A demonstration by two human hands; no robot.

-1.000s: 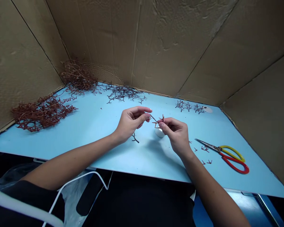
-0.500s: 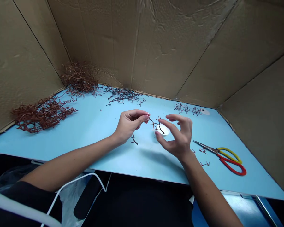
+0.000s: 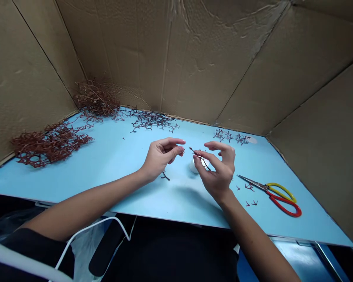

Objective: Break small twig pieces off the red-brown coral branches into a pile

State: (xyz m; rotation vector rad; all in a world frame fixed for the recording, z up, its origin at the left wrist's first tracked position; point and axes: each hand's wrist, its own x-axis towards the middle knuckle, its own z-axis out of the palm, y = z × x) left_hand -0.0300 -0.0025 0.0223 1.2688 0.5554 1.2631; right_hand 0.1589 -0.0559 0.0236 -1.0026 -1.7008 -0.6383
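Observation:
My right hand (image 3: pixel 219 172) pinches a small dark branched twig (image 3: pixel 197 154) between thumb and forefinger, its other fingers spread, just above the blue table (image 3: pixel 117 164). A short gap to the left, my left hand (image 3: pixel 161 156) is curled in a loose pinch. A tiny dark bit shows at its fingertips, but I cannot make out what it is. A small white round object (image 3: pixel 192 167) lies on the table under the twig. One loose twig piece (image 3: pixel 165 176) lies below my left hand.
Red-and-yellow scissors (image 3: pixel 272 190) lie at the right with small cut bits (image 3: pixel 250 197) beside them. Reddish twig piles (image 3: pixel 48 143) (image 3: pixel 95 100) lie at the left and back left, dark twigs (image 3: pixel 151 119) at the back, small twigs (image 3: pixel 231 136) at the back right. Cardboard walls (image 3: pixel 194 58) enclose the table.
The twig passed from my left hand's pinch to my right hand, which closed thumb and forefinger on it. My left hand drew slightly away.

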